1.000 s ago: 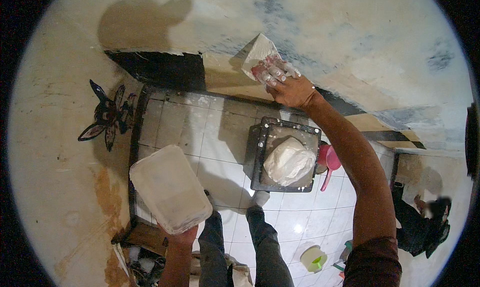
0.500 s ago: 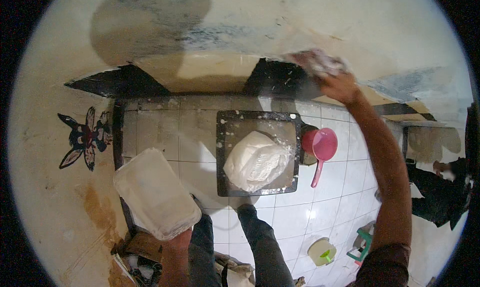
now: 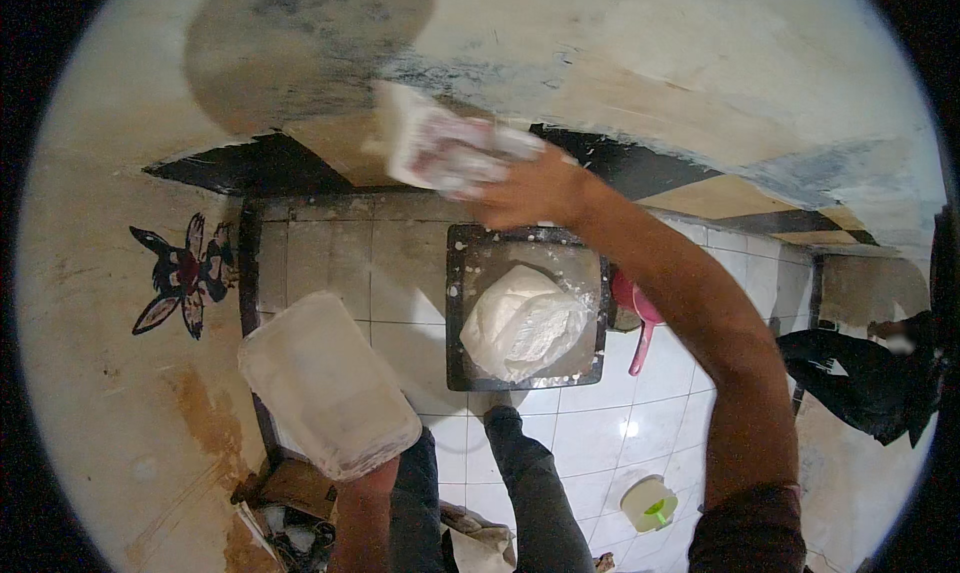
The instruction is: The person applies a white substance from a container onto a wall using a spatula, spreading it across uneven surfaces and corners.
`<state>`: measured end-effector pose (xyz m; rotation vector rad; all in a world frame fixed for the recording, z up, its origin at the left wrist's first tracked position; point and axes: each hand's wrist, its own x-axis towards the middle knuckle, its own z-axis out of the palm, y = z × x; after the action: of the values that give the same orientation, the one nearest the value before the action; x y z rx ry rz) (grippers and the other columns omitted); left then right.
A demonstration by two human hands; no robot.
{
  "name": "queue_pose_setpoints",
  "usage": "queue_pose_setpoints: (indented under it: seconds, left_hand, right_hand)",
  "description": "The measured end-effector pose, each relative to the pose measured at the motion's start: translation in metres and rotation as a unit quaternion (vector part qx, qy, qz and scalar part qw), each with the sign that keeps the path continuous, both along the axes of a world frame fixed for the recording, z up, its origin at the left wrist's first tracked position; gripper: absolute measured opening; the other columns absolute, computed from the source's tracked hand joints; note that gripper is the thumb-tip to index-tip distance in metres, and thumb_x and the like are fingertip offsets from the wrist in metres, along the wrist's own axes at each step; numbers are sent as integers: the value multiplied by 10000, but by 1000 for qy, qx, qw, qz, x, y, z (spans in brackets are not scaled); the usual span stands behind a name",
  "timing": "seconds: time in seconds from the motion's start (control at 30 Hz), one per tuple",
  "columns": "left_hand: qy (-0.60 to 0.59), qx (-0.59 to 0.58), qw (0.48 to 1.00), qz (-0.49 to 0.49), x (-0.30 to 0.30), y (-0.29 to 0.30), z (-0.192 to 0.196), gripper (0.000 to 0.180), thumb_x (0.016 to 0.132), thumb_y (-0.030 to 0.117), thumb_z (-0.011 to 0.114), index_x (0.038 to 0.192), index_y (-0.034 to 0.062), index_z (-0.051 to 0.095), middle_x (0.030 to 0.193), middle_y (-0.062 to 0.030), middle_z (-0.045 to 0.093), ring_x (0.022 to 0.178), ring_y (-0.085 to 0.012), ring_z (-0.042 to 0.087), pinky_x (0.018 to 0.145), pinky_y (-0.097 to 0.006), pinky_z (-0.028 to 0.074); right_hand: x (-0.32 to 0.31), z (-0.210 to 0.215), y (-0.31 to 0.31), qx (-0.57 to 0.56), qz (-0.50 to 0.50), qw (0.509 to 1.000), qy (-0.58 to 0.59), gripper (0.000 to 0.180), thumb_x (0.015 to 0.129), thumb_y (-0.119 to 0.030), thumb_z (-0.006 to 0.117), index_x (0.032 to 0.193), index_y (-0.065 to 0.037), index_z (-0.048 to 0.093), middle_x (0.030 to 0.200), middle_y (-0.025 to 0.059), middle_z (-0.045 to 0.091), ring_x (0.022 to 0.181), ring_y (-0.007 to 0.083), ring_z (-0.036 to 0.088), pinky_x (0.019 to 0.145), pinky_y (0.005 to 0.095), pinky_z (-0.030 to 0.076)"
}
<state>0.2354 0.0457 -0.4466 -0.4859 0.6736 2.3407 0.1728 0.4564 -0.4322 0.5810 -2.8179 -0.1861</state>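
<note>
My right hand [image 3: 530, 188] is closed on a flat, white-smeared piece with reddish patches [image 3: 440, 143], held up against or close to the lower wall [image 3: 620, 83]. Motion blurs it, so its exact kind and whether it touches are unclear. My left hand [image 3: 370, 476] grips the near end of a whitish rectangular plastic tub [image 3: 330, 383]; its fingers are mostly hidden under it. Between my arms, an open plastic bag of white paste [image 3: 525, 323] rests on a square, dark-rimmed board [image 3: 455, 373] spattered white.
Right of the board is a pink dipper [image 3: 643, 338], partly behind my forearm. A pale tub with a green item [image 3: 648, 503] stands on the white tiles. A person in dark clothing [image 3: 850, 378] is at far right. Clutter [image 3: 290, 518] lies at lower left.
My right hand has swept left along the wall with the smeared piece, and my forearm now covers part of the pink dipper. The left hand still holds the tub.
</note>
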Motion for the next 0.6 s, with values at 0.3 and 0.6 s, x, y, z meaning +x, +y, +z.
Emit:
queue_pose_setpoints:
  seconds: [0.3, 0.6]
  left_hand:
    - [225, -229, 932, -167, 0, 30, 28, 571, 958, 462, 402, 1396, 105, 320, 1438, -126, 372, 1333, -327, 325, 1128, -535, 152]
    - [99, 16, 991, -84, 12, 78, 34, 694, 873, 530, 518, 1399, 110, 349, 1407, -122, 410, 1293, -342, 390, 1089, -527, 296]
  right_hand:
    - [25, 1, 83, 93, -79, 987, -103, 461, 790, -422, 575, 1236, -345, 485, 1320, -23, 471, 1097, 205, 554, 653, 453, 550]
    - [261, 66, 135, 190, -185, 957, 119, 336, 706, -317, 684, 1039, -274, 700, 1183, -13, 566, 1030, 231, 516, 757, 445, 358]
